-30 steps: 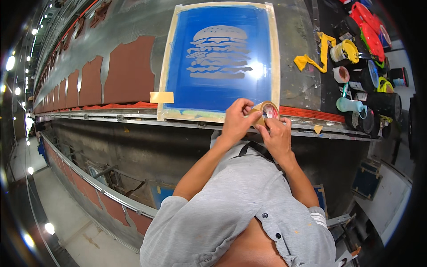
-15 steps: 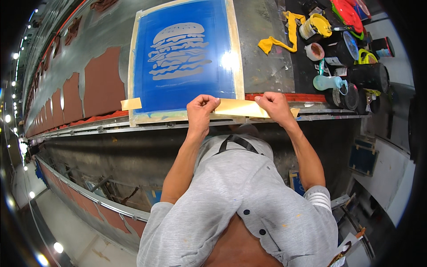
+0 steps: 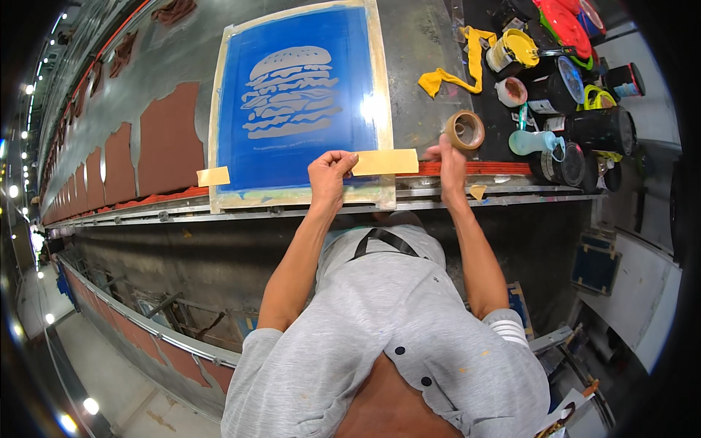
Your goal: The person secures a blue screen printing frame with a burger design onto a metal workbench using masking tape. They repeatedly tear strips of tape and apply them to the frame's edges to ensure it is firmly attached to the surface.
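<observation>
My left hand (image 3: 332,175) pinches the left end of a short strip of cream masking tape (image 3: 387,162) between thumb and fingers. The strip stretches over the lower right corner of a blue printing screen (image 3: 292,164) that bears a burger design. Just past the strip's free right end is my right hand (image 3: 451,171), its fingers apart and partly blurred. A brown roll of tape (image 3: 458,140) is right beyond those fingertips. Another tape piece (image 3: 213,177) sticks across the screen's lower left edge.
Brown fabric pieces (image 3: 169,142) run along the table to the left. Ink pots (image 3: 515,50), black tubs and a pale blue bottle (image 3: 531,143) crowd the right. A yellow strap (image 3: 473,62) lies near them. The metal table rail (image 3: 292,212) borders the near side.
My right hand has let go of the tape strip's right end. The brown tape roll has come into view beyond it. My left hand still holds the strip.
</observation>
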Demonstrator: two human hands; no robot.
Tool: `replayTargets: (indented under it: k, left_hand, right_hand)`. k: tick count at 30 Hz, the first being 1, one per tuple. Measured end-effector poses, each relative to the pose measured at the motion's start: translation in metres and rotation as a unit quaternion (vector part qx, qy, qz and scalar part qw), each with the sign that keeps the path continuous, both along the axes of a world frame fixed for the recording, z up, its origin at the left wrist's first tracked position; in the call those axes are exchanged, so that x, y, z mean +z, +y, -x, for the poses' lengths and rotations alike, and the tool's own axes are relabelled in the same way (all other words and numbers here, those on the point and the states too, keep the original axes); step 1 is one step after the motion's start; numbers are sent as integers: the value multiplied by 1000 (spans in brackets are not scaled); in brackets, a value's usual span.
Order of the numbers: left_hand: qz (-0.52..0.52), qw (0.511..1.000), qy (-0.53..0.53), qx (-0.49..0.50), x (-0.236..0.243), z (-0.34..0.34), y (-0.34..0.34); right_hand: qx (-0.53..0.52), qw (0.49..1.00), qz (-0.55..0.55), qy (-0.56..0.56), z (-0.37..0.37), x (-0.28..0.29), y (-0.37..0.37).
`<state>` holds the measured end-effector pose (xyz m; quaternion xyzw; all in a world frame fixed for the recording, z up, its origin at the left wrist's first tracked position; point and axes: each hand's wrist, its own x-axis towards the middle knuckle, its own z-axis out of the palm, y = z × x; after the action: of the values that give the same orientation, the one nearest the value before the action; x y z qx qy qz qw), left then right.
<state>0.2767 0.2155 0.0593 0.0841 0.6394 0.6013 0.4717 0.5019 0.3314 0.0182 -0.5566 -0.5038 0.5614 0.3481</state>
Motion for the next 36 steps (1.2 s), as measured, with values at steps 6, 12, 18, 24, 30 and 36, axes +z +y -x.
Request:
replayTargets:
  k: [6,12,18,24,30,36]
  left_hand:
    - [37,994,94,-39,-8,-1,8]
    - [97,946,300,-78,-21,-4,14]
    - [138,914,369,-94,-11,-4,22]
    - [134,901,400,-107,-16,-5,21]
    - [188,869,420,-181,4,-5,26]
    - [298,787,503,-198,11,14,32]
  right_hand:
    - [57,970,199,130,29,11,-23]
    - [2,982,151,113,37,-8,-16]
    - [-3,979,162,123,38,-12,-14]
    - [-12,977,174,121,41,-14,-10]
    - [-25,976,177,127,41,-19,-11]
    - [-37,979,168,113,41,-21,-12]
